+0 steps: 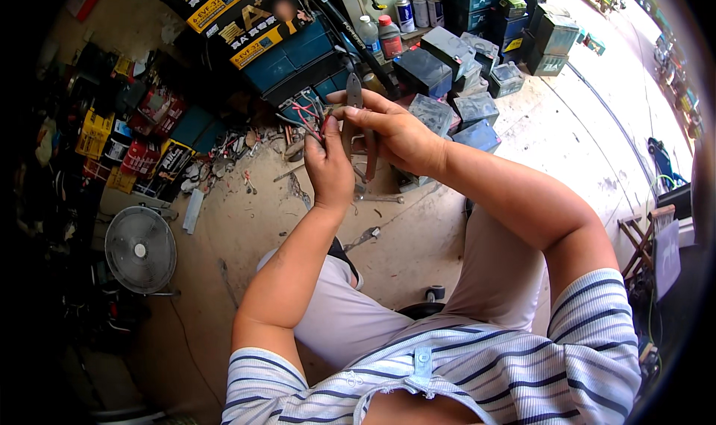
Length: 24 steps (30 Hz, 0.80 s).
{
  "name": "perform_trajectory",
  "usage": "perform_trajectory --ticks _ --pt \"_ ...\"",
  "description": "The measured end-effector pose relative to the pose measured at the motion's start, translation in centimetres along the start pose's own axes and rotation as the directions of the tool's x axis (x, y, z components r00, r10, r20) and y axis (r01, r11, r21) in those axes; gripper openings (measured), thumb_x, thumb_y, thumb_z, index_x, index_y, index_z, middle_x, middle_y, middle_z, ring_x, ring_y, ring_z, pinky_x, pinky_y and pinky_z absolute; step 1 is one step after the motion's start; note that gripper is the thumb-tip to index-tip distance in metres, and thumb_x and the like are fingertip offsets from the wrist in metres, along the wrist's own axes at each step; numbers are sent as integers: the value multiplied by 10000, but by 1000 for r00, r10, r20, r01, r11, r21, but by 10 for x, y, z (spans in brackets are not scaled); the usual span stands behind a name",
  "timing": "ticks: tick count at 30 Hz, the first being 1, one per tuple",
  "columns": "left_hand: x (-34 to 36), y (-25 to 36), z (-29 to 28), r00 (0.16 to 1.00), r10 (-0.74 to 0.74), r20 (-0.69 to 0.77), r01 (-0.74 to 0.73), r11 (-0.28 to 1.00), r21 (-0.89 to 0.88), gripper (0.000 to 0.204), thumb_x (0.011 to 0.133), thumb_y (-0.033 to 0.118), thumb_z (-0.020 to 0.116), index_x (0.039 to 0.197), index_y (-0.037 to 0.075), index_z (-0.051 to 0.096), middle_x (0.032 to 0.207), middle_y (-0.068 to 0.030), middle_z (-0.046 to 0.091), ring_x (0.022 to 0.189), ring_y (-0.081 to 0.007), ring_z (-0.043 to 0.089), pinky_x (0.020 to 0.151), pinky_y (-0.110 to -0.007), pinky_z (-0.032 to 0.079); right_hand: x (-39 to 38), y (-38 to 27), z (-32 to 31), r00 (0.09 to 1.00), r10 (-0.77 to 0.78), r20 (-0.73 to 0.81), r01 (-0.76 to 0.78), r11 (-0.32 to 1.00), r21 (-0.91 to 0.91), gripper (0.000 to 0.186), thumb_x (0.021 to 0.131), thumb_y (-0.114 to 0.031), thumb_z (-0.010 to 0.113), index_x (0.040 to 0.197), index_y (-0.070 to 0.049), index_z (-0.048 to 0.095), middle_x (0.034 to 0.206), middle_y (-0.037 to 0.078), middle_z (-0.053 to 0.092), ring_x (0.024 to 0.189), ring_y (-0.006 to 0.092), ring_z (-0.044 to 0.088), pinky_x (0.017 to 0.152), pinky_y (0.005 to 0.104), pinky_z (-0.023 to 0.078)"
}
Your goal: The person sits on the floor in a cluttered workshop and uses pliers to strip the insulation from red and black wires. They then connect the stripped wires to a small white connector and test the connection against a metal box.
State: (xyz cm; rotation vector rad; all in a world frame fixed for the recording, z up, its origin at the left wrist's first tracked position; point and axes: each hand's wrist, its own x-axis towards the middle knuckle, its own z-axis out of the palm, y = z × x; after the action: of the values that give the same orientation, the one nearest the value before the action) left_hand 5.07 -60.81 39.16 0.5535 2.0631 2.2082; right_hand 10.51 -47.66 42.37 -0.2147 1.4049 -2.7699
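Note:
My left hand (pixel 329 173) is closed on a bunch of thin electrical wires (pixel 304 112), red and grey or dark, whose ends fan out above the fingers. Beside it, my right hand (pixel 406 138) grips a pair of pliers (pixel 353 89). Their dark jaws point up and away from me, and the reddish-brown handles hang below the fingers. The two hands are close together, thumbs near each other. Whether the jaws touch a wire cannot be made out. A wrench (pixel 379 198) lies on the floor beneath the hands.
Stacked battery boxes (pixel 276 45) stand ahead, and used batteries (pixel 430 114) crowd the floor beyond my right hand. Bottles and spray cans (pixel 405 15) stand behind them. At left are a grey fan (pixel 140 250), scattered scraps (pixel 216 164) and piled cartons (pixel 149 112).

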Motion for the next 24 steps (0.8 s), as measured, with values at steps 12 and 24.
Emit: perform_trajectory --ticks 12,24 --pt "-1 0 3 1000 -14 8 14 999 -39 329 981 375 472 1000 64 577 748 19 574 552 -36 487 432 -185 333 -1 1 3 996 76 -37 -80 991 -105 349 971 -240 510 1296 -116 480 1031 11 577 857 105 570 591 262 545" --pt "-3 10 11 995 -95 23 96 995 -18 423 982 430 440 965 48 620 615 37 512 447 -46 408 384 -217 282 1 4 -1 989 -6 -151 -47 938 -344 377 950 -292 561 1288 -133 508 1016 -14 579 890 57 543 737 235 462"
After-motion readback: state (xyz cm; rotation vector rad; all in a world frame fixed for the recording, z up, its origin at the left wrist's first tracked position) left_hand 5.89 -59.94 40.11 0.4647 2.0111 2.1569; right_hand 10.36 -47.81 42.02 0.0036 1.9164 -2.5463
